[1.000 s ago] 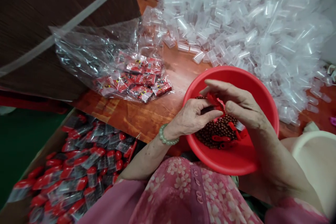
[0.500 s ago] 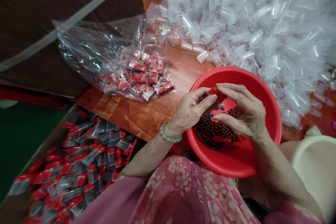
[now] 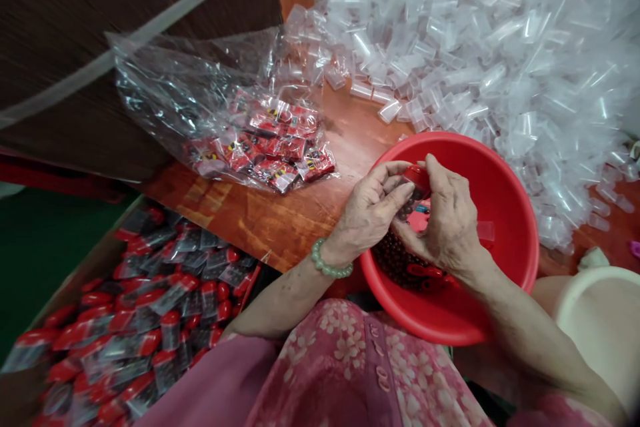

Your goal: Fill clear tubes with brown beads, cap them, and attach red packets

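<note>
Over the red basin [image 3: 525, 240] I hold a small clear plastic container with a red cap [image 3: 417, 177]; dark brown beads show through its wall. The fingers and thumb of my left hand [image 3: 377, 207] pinch it from the left side. My right hand [image 3: 453, 220] curls around its right side, fingertips at the red cap and thumb low at the other end. Brown beads [image 3: 400, 260] lie in the basin under my hands, with a red scoop-like piece [image 3: 424, 271] among them. A clear tube [image 3: 486, 231] rests at the basin's right.
Clear plastic tubes [image 3: 450, 47] are heaped across the back right of the wooden table [image 3: 225, 213]. A transparent bag of red packets [image 3: 280, 140] lies left of the basin. Red-capped containers [image 3: 165, 320] fill a box at lower left. A cream tub [image 3: 595, 320] stands at right.
My right hand has moved left and closed in on the red-capped container, where before its fingers were spread wide. A clear tube now shows in the basin's right side.
</note>
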Demonstrator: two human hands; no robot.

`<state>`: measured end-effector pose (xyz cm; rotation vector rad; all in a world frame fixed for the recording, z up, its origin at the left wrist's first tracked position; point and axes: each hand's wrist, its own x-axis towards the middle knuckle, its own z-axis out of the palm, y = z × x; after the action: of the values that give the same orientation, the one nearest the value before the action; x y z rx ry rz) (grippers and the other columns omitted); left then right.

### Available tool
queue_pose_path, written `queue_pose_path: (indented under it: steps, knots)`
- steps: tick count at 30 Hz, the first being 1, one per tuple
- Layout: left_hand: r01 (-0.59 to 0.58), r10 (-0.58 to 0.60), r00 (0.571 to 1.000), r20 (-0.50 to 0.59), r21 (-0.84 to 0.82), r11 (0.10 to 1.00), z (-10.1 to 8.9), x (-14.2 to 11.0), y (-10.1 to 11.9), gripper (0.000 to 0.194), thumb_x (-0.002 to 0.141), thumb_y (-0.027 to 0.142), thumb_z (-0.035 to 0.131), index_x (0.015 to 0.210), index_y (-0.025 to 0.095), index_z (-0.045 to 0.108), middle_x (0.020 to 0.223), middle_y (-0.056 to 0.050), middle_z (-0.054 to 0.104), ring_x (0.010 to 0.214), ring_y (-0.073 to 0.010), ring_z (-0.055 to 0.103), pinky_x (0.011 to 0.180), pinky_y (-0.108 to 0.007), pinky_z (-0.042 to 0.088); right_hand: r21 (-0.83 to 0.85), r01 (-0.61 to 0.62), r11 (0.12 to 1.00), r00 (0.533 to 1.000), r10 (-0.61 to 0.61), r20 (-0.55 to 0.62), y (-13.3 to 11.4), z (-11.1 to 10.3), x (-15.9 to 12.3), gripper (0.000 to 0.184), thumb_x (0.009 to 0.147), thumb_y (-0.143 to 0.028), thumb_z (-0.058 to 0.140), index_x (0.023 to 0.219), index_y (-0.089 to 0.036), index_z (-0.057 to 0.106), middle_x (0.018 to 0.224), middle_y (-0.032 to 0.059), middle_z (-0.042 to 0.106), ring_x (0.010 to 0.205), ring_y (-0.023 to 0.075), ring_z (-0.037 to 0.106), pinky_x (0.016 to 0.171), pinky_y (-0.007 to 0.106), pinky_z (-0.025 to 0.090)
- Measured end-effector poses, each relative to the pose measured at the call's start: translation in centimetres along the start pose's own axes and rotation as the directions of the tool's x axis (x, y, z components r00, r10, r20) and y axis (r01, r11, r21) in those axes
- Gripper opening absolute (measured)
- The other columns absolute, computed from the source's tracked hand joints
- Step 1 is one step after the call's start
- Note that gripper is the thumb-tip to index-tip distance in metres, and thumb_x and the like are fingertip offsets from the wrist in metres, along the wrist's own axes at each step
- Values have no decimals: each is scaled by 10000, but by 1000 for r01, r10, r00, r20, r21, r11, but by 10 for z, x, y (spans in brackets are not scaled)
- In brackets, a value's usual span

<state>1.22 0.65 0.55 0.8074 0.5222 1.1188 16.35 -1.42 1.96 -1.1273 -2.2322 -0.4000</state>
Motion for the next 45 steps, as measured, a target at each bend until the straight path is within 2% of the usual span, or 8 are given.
queue_pose_path:
  steps: [11,20,23,27,32,38,41,45]
  knots:
    - [35,-36,999,41,24,999,1,-1,3,318,925,228,679,1218,181,564,999,-52,757,980,-180,740,885,-294,598,116,136,984,990,-129,-60,10,-5,8,794,827,-331,744,1518,-147,398,1208,209,642,1068,366,655,870,538,571]
    - [-85,85,996,11,107,991,4,0,-6,296,946,236,633,1219,188,528,1093,-70,746,969,-157,738,846,-259,608,108,-24,994,993,11,113,9,-6,5,940,912,-443,644,1654,-170,135,1336,236,586,1150,396,608,922,602,554]
    - [-113,120,992,-26,181,977,5,-2,-6,313,943,242,634,1231,184,526,1091,-72,740,974,-153,726,869,-262,601,33,-15,999,989,10,144,9,-6,2,830,936,-507,566,1598,-139,227,1339,246,564,1156,410,575,924,618,535]
    - [-131,135,991,3,269,954,3,-3,-6,329,963,295,602,1258,169,532,1042,-64,726,930,-144,701,879,-280,579,-46,-3,999,991,9,136,11,-4,3,662,942,-537,528,1447,-140,369,1125,184,596,974,341,583,811,507,541]
    - [-166,141,986,87,522,837,0,-3,-2,282,995,321,517,1212,164,606,1002,-67,708,900,-170,654,858,-310,548,-54,43,998,992,-36,117,17,-2,5,572,921,-546,521,1337,-170,410,941,104,547,817,287,531,709,440,478]
    - [-149,146,988,41,450,881,-1,-6,-1,380,995,310,571,1358,197,561,892,-19,651,797,-154,619,812,-306,562,-34,63,997,989,-57,137,19,1,6,603,899,-614,558,1274,-148,477,906,115,566,819,294,556,722,465,516]
    - [-125,129,992,9,337,933,-1,-5,-3,453,965,387,670,1387,251,576,841,-3,608,790,-160,637,758,-293,568,-38,-19,999,968,28,250,12,-4,11,684,928,-663,506,1333,-111,496,975,155,616,914,323,604,802,508,554]
    - [-133,162,984,-75,302,944,0,-5,0,482,917,467,738,1344,277,623,961,-26,677,967,-219,717,771,-300,590,135,-140,981,879,61,473,13,-29,24,802,956,-644,540,1538,-112,398,1359,223,604,1143,350,636,954,517,566]
